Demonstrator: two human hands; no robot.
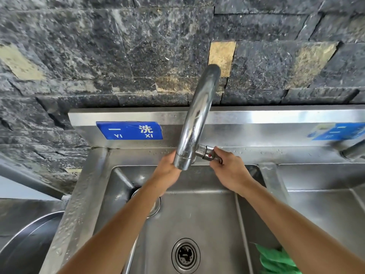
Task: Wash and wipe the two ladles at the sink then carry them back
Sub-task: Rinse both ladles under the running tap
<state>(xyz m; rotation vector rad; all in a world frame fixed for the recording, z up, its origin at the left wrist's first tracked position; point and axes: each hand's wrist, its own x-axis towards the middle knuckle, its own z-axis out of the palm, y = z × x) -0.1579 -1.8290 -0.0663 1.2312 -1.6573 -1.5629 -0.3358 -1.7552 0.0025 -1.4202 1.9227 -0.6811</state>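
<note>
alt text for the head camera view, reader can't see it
A person's right hand grips the tap lever above a steel sink, while the left hand is at the tip of the curved spout. A green cloth lies at the lower right of the sink.

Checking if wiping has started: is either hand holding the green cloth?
No, the green cloth lies in the sink; the right hand grips the tap lever, the left hand is at the spout.
</note>
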